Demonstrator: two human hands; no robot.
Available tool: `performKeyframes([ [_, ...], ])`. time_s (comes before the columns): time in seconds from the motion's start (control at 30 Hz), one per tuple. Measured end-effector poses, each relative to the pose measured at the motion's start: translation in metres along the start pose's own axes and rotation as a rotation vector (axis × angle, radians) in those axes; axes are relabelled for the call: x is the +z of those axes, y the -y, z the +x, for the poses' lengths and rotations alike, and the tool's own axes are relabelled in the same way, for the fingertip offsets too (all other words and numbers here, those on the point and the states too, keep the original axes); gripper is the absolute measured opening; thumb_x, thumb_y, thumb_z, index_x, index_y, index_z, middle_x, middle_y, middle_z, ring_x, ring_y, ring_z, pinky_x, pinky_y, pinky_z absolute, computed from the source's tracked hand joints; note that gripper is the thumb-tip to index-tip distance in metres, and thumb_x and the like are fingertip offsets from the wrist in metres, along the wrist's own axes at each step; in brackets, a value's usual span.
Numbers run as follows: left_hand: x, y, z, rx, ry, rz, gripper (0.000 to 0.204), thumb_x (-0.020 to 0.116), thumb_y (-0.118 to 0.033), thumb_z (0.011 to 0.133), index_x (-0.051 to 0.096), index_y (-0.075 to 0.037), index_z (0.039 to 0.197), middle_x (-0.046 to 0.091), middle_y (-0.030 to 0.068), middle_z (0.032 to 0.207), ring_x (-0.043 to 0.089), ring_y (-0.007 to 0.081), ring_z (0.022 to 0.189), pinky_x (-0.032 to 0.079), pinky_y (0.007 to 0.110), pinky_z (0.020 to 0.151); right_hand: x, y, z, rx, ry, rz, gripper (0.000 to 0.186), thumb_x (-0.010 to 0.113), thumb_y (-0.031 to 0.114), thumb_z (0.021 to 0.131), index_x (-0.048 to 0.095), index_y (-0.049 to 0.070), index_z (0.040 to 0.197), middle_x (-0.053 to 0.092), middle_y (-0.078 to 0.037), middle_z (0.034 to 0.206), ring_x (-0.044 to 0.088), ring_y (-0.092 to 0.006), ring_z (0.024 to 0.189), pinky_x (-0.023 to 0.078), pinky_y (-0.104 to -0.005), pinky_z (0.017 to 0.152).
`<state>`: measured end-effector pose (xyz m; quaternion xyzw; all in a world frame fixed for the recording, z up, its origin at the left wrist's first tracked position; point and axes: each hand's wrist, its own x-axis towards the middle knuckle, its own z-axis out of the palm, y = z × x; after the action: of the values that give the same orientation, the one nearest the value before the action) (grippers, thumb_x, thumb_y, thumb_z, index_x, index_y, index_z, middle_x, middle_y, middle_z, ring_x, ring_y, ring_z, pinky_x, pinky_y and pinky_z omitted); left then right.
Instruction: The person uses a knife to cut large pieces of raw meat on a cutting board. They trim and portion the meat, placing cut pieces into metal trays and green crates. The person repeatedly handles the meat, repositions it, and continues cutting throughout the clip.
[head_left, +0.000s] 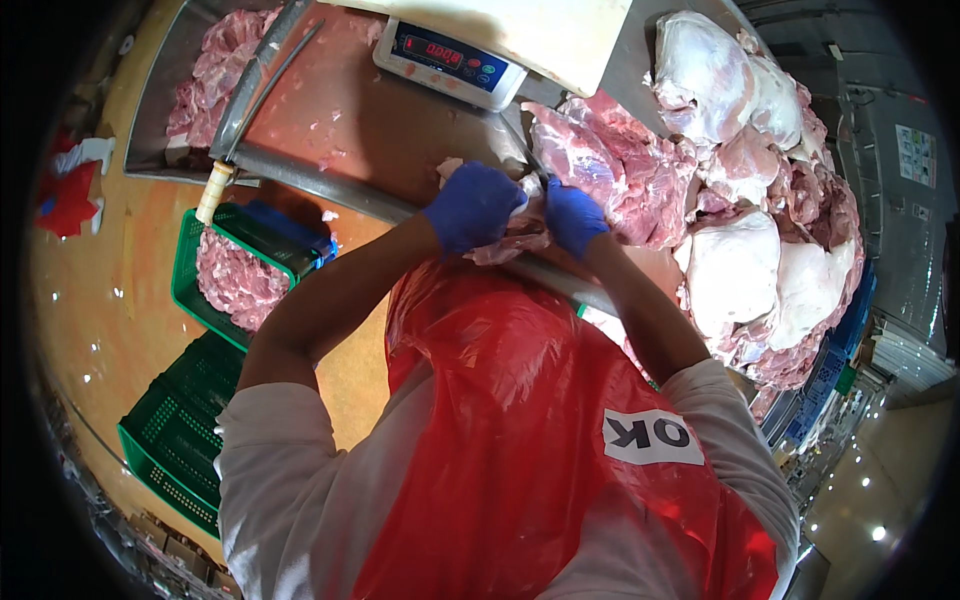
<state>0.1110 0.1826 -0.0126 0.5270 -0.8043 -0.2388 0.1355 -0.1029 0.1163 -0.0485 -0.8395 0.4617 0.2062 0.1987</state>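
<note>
My left hand [474, 208], in a blue glove, is closed on the edge of a piece of raw meat [512, 248] at the table's near edge. My right hand [575, 216], gloved the same way, is closed around a knife whose handle is mostly hidden in the fist. The knife's narrow blade [523, 146] points away from me and slightly left, beside the meat. Just right of the knife lies a large pink cut of meat [625, 165], apart from my left hand.
A large pile of meat [735, 270] covers the table's right side. Beyond my hands stand a digital scale [450, 62] and a white board [560, 35]. At left are a metal tray of meat [150, 125], a sharpening steel [213, 190] and green crates [180, 420].
</note>
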Motion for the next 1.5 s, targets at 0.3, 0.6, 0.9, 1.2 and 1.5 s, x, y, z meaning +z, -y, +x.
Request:
performKeyframes([
  [0.3,-0.048,-0.039,-0.028,-0.036,-0.202,-0.118,0.014,0.067,-0.024,0.076,0.068,-0.011,0.076,0.059,0.0161,0.064,0.059,0.0372,0.062,0.046,0.045,0.061,0.005,-0.145,-0.118,-0.145,-0.063,-0.105,0.032,0.049,0.017,0.092,0.052,0.008,0.122,0.065,-0.018,0.087,0.066,-0.0376,0.084,0.050,-0.0494,0.066],
  [0.6,-0.071,-0.078,0.000,0.039,-0.131,-0.330,0.014,0.069,-0.020,0.074,0.063,-0.008,0.069,0.058,0.0182,0.063,0.059,0.0376,0.061,0.044,0.044,0.057,-0.028,-0.046,-0.071,-0.218,0.129,0.012,0.022,0.048,0.018,0.092,0.057,0.013,0.112,0.069,-0.015,0.091,0.068,-0.0356,0.086,0.053,-0.0461,0.071],
  [0.9,-0.121,-0.116,0.039,0.108,-0.068,-0.366,0.012,0.062,-0.010,0.068,0.056,-0.001,0.065,0.053,0.0181,0.060,0.053,0.0342,0.056,0.041,0.039,0.054,-0.019,-0.085,-0.092,-0.343,0.457,0.155,0.028,0.048,0.022,0.092,0.059,0.011,0.115,0.066,-0.019,0.095,0.065,-0.0372,0.087,0.050,-0.0474,0.076],
  [1.2,-0.103,-0.135,0.121,0.424,1.564,-1.742,0.036,0.062,-0.039,0.079,0.064,-0.004,0.089,0.064,0.0224,0.082,0.062,0.0363,0.072,0.050,0.047,0.067,-0.044,-0.078,-0.197,0.206,0.588,0.607,0.019,0.048,0.020,0.096,0.058,0.005,0.103,0.053,-0.008,0.071,0.052,-0.0170,0.060,0.048,-0.0313,0.059],
  [1.5,-0.132,-0.188,0.122,0.820,1.252,-1.011,0.038,0.062,-0.031,0.081,0.057,-0.003,0.107,0.060,0.0231,0.099,0.058,0.0364,0.090,0.048,0.046,0.078,0.102,-0.002,-0.321,0.571,-0.189,1.616,0.013,0.054,0.022,0.100,0.059,0.010,0.101,0.057,0.002,0.070,0.050,-0.0057,0.055,0.043,-0.0215,0.049],
])
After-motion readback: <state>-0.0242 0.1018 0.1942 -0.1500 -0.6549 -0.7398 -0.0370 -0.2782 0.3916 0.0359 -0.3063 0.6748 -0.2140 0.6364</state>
